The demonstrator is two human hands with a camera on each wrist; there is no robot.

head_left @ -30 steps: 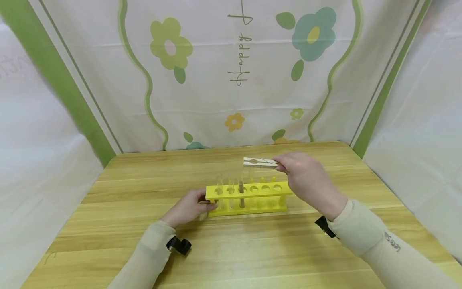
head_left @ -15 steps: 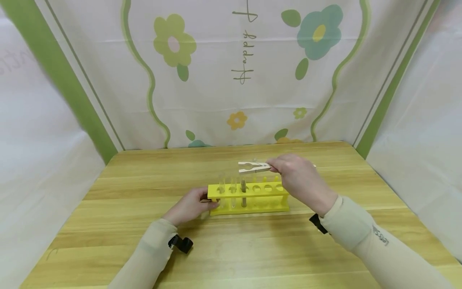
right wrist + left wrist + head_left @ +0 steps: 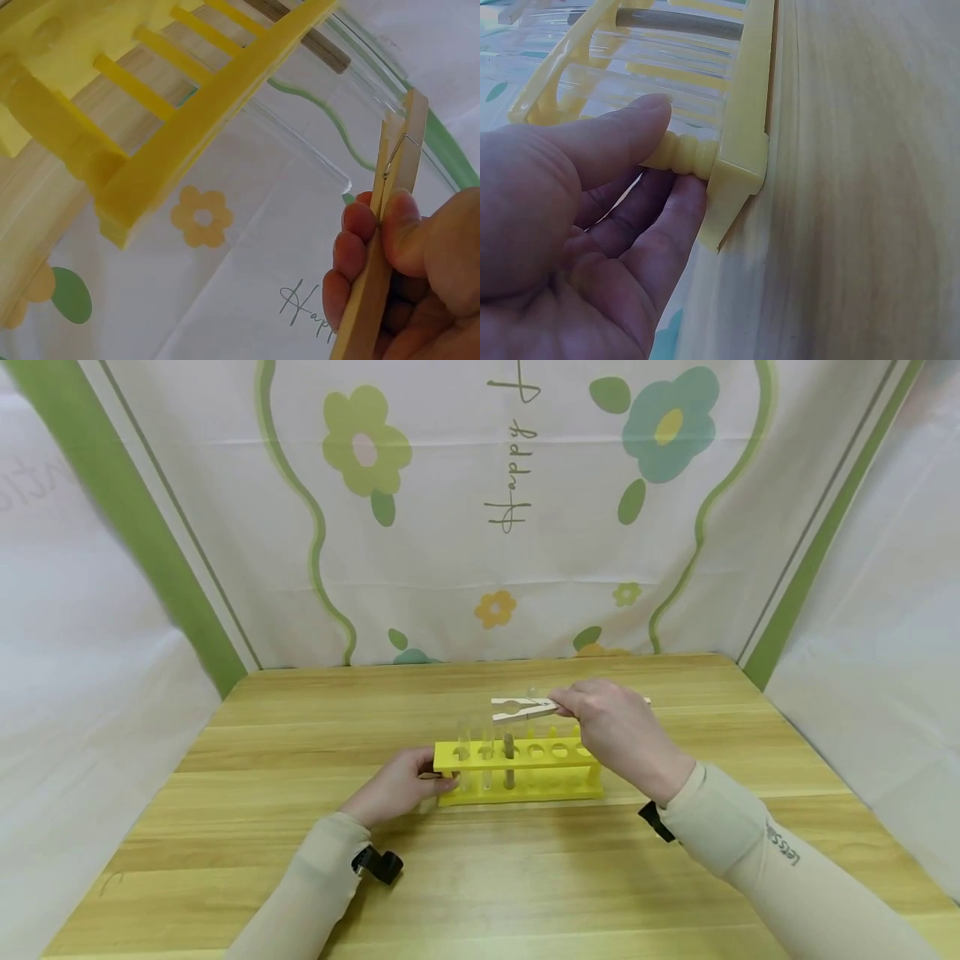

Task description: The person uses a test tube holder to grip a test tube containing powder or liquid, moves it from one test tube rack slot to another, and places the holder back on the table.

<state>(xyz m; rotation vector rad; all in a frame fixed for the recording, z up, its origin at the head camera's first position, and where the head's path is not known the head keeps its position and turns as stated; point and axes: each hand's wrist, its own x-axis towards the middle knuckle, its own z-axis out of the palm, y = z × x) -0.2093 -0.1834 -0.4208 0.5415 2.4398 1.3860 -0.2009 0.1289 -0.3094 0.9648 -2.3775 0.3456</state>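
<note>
A yellow test tube rack (image 3: 555, 760) stands on the wooden table with several glass tubes upright in it; one of them (image 3: 509, 764) holds something dark. The left hand (image 3: 397, 789) grips the rack's left end post, thumb and fingers around it, as the left wrist view (image 3: 592, 217) also shows. Above the rack, the right hand (image 3: 626, 731) pinches a wooden test tube clamp (image 3: 525, 707) by its handles, its jaws parted and pointing left over the tubes. In the right wrist view the clamp (image 3: 375, 277) lies between thumb and curled fingers (image 3: 349, 255).
Several yellow pegs (image 3: 552, 732) rise along the rack's back edge. Behind the wooden table (image 3: 495, 877) hangs a white cloth (image 3: 450, 527) with flowers, and more cloth hangs at both sides.
The right hand and clamp have moved left and slightly down, and the clamp's jaws have parted. The left hand keeps its grip on the rack. The head view has shifted slightly.
</note>
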